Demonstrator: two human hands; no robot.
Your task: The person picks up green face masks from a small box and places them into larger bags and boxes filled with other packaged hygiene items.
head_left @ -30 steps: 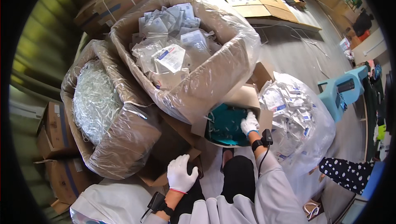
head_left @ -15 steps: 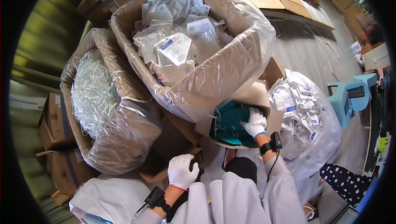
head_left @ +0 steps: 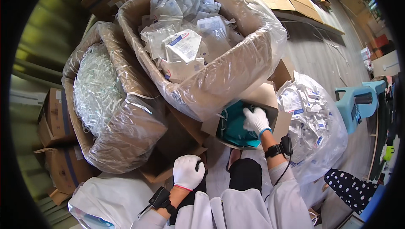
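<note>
In a small cardboard box (head_left: 282, 123) before my knees lies a pile of teal cloth-like items (head_left: 231, 127) with thin pale strips at their edge. My right hand (head_left: 256, 120), in a white knit glove, is down in this box over the teal pile. Its fingers are curled in; what they grip, if anything, is hidden against the teal. My left hand (head_left: 188, 172), also gloved in white, rests on my black-clad left knee, with the thumb apart from the bent fingers and nothing held. Each wrist wears a black strapped device.
Beyond stands a big plastic-lined carton (head_left: 219, 71) full of flat clear packets (head_left: 183, 45). Left is another lined carton (head_left: 139, 144) of white strips (head_left: 95, 90). A clear bag (head_left: 335, 140) of packets lies right, near a blue stool (head_left: 352, 102). An open brown box (head_left: 168, 161) sits low.
My right hand has shifted left across the teal pile, from the box's right side toward its middle, and its fingers have curled in. My left hand stays on the knee. The view has tilted slightly.
</note>
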